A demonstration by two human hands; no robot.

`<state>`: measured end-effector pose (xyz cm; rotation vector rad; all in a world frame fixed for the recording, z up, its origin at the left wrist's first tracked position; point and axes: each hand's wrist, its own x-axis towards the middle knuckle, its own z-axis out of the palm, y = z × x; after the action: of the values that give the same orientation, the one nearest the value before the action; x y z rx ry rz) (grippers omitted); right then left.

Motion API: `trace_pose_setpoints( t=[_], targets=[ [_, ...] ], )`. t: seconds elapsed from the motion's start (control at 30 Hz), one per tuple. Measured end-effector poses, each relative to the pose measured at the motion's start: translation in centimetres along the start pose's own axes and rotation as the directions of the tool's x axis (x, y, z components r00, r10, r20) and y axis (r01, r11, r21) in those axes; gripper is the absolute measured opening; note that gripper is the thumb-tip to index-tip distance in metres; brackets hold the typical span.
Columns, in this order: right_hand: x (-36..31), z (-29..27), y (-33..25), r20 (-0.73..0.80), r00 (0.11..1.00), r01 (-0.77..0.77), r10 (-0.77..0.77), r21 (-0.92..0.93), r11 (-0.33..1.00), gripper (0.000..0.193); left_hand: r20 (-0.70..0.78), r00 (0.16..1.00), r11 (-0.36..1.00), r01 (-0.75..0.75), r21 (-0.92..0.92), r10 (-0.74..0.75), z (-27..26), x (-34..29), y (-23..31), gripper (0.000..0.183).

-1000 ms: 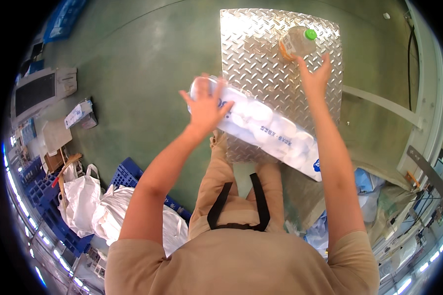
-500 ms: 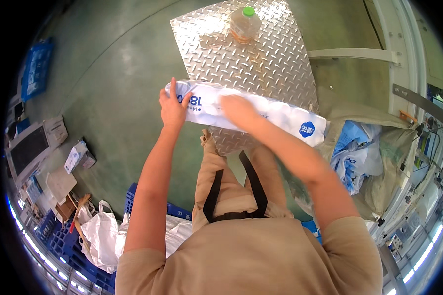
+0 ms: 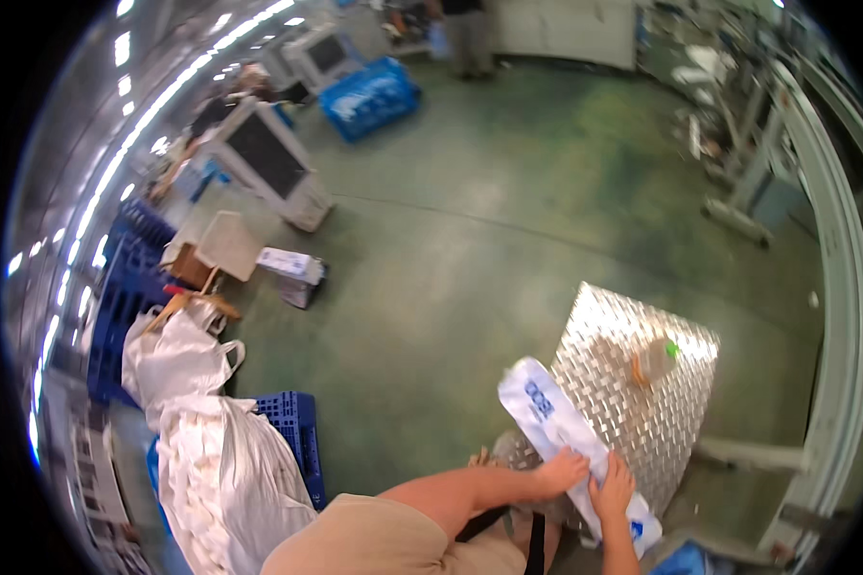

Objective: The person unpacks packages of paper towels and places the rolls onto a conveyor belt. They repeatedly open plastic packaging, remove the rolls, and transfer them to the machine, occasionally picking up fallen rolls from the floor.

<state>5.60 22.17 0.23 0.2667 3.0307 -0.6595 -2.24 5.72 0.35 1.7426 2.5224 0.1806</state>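
Observation:
A long white plastic-wrapped pack of rolls [image 3: 552, 422] with blue print lies aslant at the lower right, along the near left edge of a metal tread-plate surface [image 3: 594, 356]. On its left long edge my left hand [image 3: 564, 470] is closed, fingers bent over the wrap. My right hand [image 3: 614, 485] grips the opposite edge close by, its fingers on the upper face. Part of the pack's near end is behind my right forearm. Farther over on the plate is a clear bottle [image 3: 654, 362] with a green cap.
Left of me are a large white sack [image 3: 221, 479] and a blue plastic pallet [image 3: 292, 426]. A small carton-like pack [image 3: 292, 273] rests on the green floor. Beyond are a blue bundle [image 3: 369, 98] and a standing person [image 3: 465, 38]. A metal frame [image 3: 820, 240] runs along the right.
My view has swung left, so the plate and pack now appear lower right. My left hand has left the pack's far-left end and is now close to my right hand.

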Motion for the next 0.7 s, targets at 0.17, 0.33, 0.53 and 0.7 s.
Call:
trace_pose_setpoints(
  t=[0.17, 0.33, 0.53, 0.7],
  targets=[
    [0.7, -0.2, 0.5, 0.165, 0.985, 0.047, -0.048, 0.011, 0.999, 0.083, 0.035, 0.989, 0.986, 0.138, 0.088, -0.142, 0.8, 0.7, 0.9, 0.016],
    [1.0, 1.4, 3.8, 0.257, 0.964, 0.089, -0.064, -0.087, 0.992, 0.08, -0.019, 0.998, 0.995, -0.051, 0.088, 0.053, 3.0, 0.6, 1.1, 0.011],
    [1.9, -1.8, 0.5, 0.267, 0.963, -0.029, 0.038, -0.038, 0.999, 0.086, 0.183, 0.967, 0.981, -0.158, -0.114, 0.177, 2.4, -0.2, 1.1, 0.008],
    [2.4, -1.0, -0.8, 0.322, 0.934, -0.101, 0.154, -0.177, 0.979, 0.092, -0.009, 0.982, 0.966, -0.187, -0.179, 0.188, 3.4, -0.7, 0.4, 0.024]
  ],
)
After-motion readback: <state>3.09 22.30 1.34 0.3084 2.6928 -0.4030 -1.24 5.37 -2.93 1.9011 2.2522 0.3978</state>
